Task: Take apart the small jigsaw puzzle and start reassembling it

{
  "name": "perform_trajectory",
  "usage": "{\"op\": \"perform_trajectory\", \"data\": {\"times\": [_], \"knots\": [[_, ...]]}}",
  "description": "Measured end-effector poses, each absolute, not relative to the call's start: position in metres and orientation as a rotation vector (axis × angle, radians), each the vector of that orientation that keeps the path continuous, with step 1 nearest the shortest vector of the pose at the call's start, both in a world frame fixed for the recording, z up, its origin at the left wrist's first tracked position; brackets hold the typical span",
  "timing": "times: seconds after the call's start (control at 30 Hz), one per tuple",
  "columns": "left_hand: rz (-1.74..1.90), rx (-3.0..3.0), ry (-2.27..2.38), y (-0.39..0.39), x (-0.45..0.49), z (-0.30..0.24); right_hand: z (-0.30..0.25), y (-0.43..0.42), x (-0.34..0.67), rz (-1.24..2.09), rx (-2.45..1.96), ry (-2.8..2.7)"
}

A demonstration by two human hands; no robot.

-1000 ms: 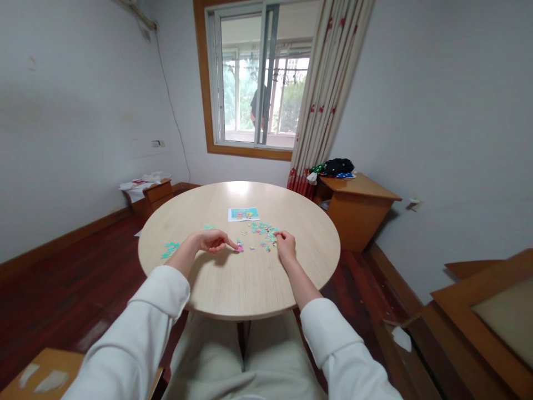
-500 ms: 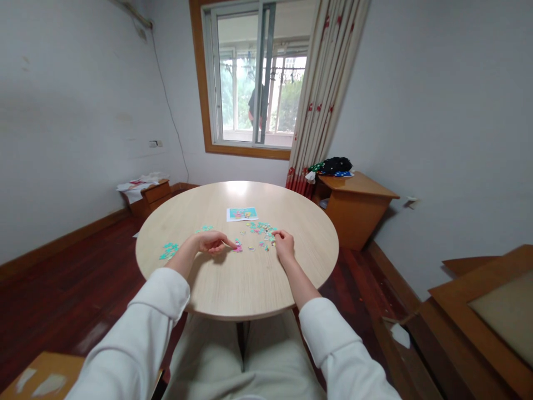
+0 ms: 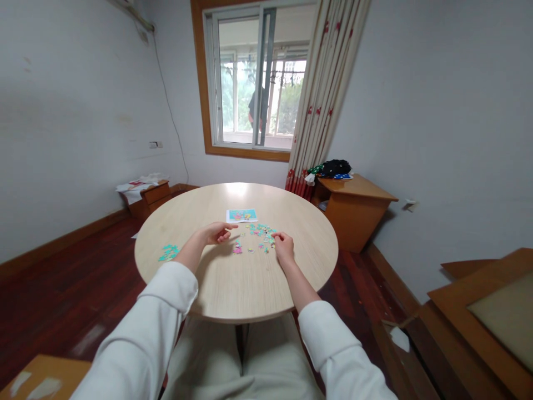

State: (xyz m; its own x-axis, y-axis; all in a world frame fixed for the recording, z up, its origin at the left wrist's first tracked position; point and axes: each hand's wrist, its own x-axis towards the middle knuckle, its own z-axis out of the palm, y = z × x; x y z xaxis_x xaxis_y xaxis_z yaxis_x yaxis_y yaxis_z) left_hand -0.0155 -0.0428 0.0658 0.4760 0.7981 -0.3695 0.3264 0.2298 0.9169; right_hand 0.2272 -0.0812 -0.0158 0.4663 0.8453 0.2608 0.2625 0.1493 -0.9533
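Small colourful puzzle pieces (image 3: 260, 232) lie scattered on a round light wooden table (image 3: 250, 278). A printed picture card (image 3: 241, 215) sits just beyond them. My left hand (image 3: 216, 232) hovers above the table left of the pieces, palm turned up a little and fingers loosely curled, with nothing visible in it. My right hand (image 3: 283, 246) rests on the table at the right edge of the scatter, thumb and fingers pinched on a small piece. A pink piece (image 3: 237, 249) lies between the hands. A separate cluster of teal pieces (image 3: 169, 253) lies far left.
A wooden cabinet (image 3: 353, 208) with dark cloth on it stands right of the table by the curtain. A low cabinet (image 3: 152, 191) with papers is at the left wall. Wooden furniture (image 3: 487, 311) fills the right foreground. Someone stands outside the window (image 3: 254, 108).
My left hand has lifted off the pink piece and moved up and away from it, turning palm-up. My right hand has stayed in place.
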Motion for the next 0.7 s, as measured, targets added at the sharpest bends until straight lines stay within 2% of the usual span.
{"op": "perform_trajectory", "data": {"times": [0.33,0.5,0.7], "knots": [[0.362,1.306,1.058,-0.048,-0.013,0.075,-0.020,-0.079,0.227,0.527,-1.413,-1.074],[0.216,1.389,1.072,-0.057,-0.025,0.074,-0.021,-0.076,0.230,0.532,-1.427,-1.078],[0.316,1.352,1.116,-0.049,-0.029,0.067,-0.023,-0.076,0.230,0.530,-1.425,-1.087]]}}
